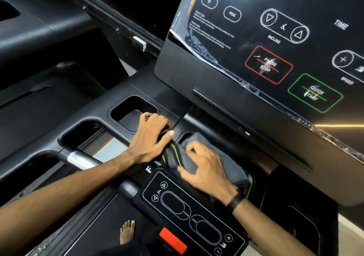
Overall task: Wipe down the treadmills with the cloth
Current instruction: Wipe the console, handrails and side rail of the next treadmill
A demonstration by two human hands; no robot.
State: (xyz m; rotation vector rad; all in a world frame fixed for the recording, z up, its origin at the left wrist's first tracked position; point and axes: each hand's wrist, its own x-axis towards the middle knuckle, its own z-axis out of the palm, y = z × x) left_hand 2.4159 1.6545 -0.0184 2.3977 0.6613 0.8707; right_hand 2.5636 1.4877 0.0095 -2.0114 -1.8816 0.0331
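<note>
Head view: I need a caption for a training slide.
Right hand presses a grey cloth into the treadmill console tray while the left hand grips a dark bundle beside it.

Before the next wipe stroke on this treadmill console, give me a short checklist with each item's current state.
1. Dark grey cloth under the right hand: ok, fingers spread on it in the tray recess.
2. Left hand grip on the dark bundle with yellow-green lines: ok, what the bundle is, cannot tell.
3. Red safety tab away from both hands: ok.
4. Peeling clear film on the display panel: not ok, edge lifted.
5. Recess surface clean: cannot tell, blurred.
</note>
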